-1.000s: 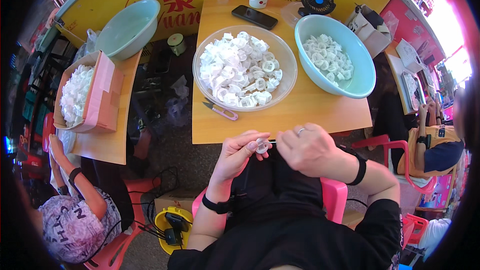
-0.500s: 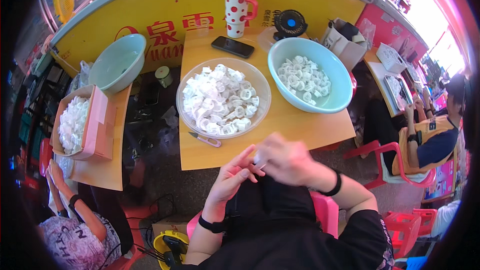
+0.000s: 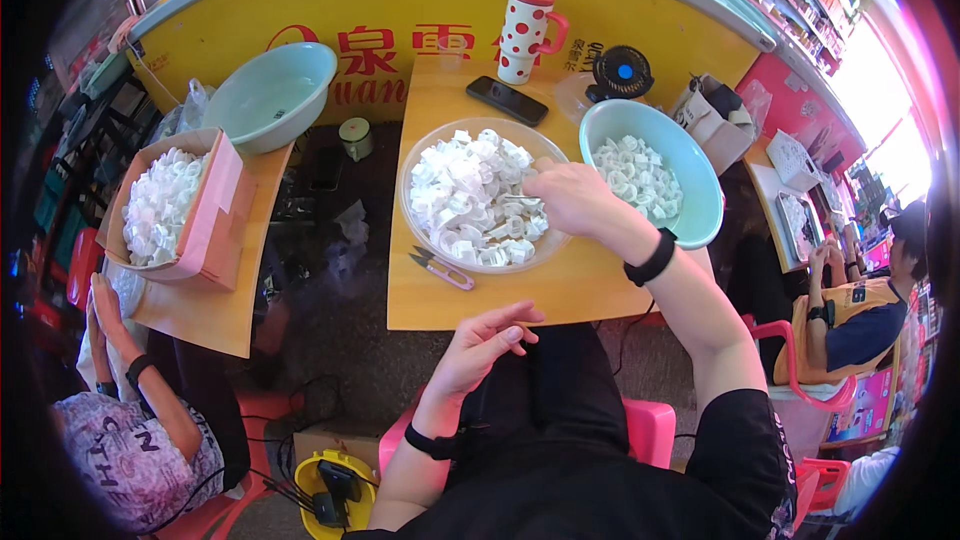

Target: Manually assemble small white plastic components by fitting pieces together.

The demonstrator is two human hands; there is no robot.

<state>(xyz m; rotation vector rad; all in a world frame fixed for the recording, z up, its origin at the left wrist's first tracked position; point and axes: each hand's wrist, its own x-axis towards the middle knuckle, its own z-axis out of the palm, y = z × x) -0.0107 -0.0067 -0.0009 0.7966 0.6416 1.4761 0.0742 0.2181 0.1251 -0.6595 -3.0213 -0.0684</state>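
My right hand [image 3: 578, 202] reaches over the right side of a clear round bowl [image 3: 408, 202]. Its fingers are closed round a thin silvery tool [image 3: 520, 199], whose tip points into the heap of small white translucent plastic pieces [image 3: 462, 185]. The exact kind of tool is too small to tell. Below the table's front edge, over my lap, my left hand [image 3: 488, 348] is open. Its fingers stretch to the right with the thumb apart, and nothing shows in it. Thread snips [image 3: 443, 270] with a pink handle lie in front of the bowl.
A pale blue basin [image 3: 704, 170] of white ring-like pieces sits right of the bowl. Behind stand a dotted tumbler [image 3: 524, 35], a phone [image 3: 507, 100] and a black fan [image 3: 622, 72]. A cardboard box [image 3: 222, 225] and another basin [image 3: 275, 100] are leftward. People sit on both sides.
My right hand has moved up and forward, from beside my left hand to the clear bowl. The left hand stays over my lap. The view has shifted, so the table appears farther right.
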